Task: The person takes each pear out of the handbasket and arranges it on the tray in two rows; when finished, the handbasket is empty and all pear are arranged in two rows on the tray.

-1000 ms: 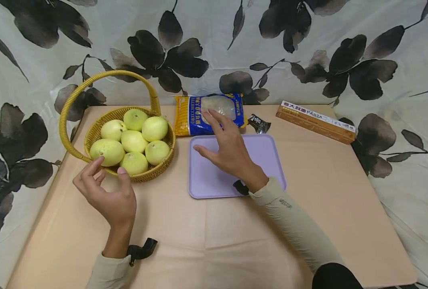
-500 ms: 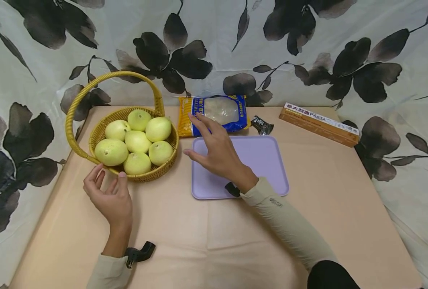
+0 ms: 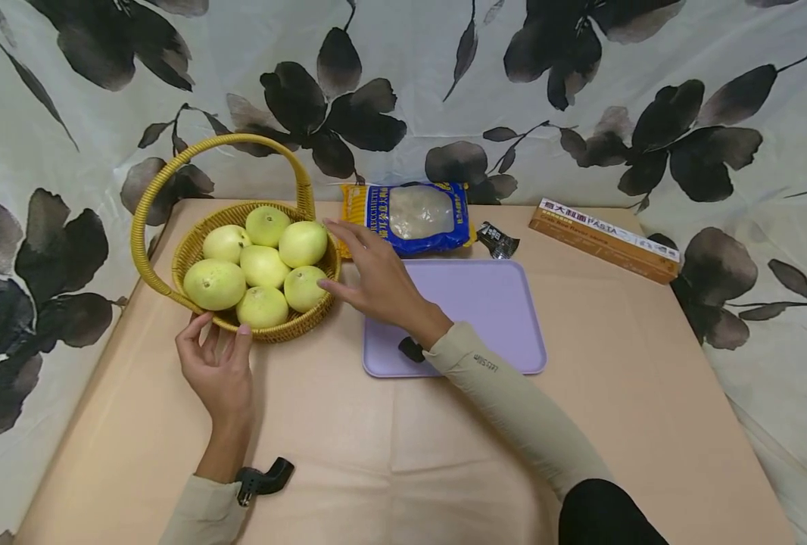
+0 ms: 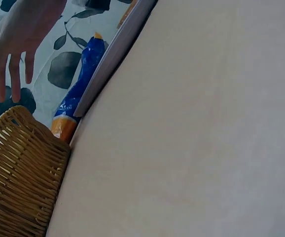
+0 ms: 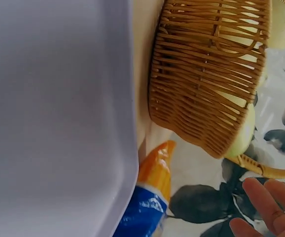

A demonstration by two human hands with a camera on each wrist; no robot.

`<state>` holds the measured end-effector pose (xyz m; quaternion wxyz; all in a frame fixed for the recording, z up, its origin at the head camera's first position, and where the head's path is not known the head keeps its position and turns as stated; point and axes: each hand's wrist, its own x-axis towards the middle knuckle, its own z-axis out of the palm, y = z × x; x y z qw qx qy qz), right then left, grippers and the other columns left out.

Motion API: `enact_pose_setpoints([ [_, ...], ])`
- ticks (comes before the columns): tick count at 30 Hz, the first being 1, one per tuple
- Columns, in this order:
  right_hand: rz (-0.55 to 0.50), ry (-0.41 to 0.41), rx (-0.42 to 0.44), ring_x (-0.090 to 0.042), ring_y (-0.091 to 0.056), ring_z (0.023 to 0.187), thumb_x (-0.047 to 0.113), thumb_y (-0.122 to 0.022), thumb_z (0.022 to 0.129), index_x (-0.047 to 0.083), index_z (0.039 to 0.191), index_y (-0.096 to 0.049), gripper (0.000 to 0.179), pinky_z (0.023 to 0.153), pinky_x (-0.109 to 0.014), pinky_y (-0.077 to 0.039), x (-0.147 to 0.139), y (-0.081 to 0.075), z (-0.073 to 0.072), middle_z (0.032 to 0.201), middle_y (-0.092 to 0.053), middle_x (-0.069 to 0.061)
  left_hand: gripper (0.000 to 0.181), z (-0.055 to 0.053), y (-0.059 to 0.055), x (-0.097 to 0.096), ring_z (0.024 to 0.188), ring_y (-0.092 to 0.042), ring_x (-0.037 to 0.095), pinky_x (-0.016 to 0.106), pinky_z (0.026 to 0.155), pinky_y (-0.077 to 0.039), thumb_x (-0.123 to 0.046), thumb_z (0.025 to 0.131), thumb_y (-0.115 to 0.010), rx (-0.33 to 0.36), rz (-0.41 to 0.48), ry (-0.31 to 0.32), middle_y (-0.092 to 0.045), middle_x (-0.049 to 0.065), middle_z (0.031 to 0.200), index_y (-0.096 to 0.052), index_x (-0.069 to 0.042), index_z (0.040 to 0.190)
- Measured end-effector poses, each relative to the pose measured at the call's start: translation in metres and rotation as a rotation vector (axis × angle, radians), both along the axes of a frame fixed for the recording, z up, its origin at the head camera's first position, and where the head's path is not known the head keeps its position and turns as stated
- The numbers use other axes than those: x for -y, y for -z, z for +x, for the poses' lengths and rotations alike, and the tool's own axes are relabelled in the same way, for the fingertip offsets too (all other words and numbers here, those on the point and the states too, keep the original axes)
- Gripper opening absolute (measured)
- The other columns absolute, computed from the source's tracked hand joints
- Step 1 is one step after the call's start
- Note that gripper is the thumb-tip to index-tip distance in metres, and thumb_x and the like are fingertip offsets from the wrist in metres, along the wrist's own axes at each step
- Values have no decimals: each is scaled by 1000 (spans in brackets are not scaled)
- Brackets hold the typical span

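A yellow wicker basket [image 3: 293,327] with a tall arched handle [image 3: 146,219] stands at the left of the table in the head view. Several round pale-green fruits [image 3: 263,266] fill it. My left hand [image 3: 214,371] is at the basket's near-left rim, fingers loosely bent, the tips by the foot of the handle. Whether they touch the wicker I cannot tell. From the right, my right hand [image 3: 379,284] reaches to the basket's right side with fingers extended, holding nothing. The left wrist view shows that right hand [image 4: 17,47] above the basket's woven wall [image 4: 21,177].
A purple tray [image 3: 472,318] lies right of the basket, partly under my right forearm. Behind it are a blue and yellow pasta bag [image 3: 420,216] and a small black packet [image 3: 497,241]. A brown pasta box [image 3: 604,241] sits at the back right. A floral cloth hangs behind.
My right hand has moved left from over the pasta bag and tray to the basket's right side. The left hand has shifted slightly right, along the basket's near rim. The basket stays put.
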<state>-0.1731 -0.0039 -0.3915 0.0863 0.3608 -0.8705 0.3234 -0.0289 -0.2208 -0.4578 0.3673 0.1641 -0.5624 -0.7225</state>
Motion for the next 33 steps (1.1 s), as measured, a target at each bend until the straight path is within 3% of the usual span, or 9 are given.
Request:
enact_pose_setpoints([
  [8,26,-5,122,-22,-48,149,42,-75,100,18,163,-43,74,123,-43,-41,21,6,-24,161,-51,-6,51,0,1,0,146,-49,35,27,109,-53,9,92,-75,21,16,2,-46,11,153,-52,-2,136],
  [14,-10,29,242,-21,-49,149,37,-74,101,18,160,-46,68,124,-39,-39,33,12,-42,159,-55,-5,51,-3,4,0,144,-50,34,30,110,-51,9,93,-72,6,7,5,-44,10,154,-49,-2,137],
  [19,-122,94,320,-23,-57,142,33,-68,106,12,152,-54,52,120,-37,-45,42,15,-53,151,-62,-8,51,-5,5,-2,143,-50,33,32,109,-51,9,93,-71,-17,6,5,-44,11,152,-48,-1,138],
  [26,-308,207,422,-18,-69,123,22,-64,108,13,123,-69,18,110,-32,-53,52,15,-59,124,-75,-4,50,-5,4,-3,143,-50,31,28,107,-52,10,94,-69,-16,10,7,-42,11,153,-47,-1,137],
  [33,-388,233,453,-12,-70,106,18,-68,106,11,109,-72,8,94,-22,-55,54,11,-56,111,-76,-2,50,-5,4,-3,142,-51,31,32,110,-51,9,94,-70,-3,0,1,-43,11,152,-47,-1,138],
])
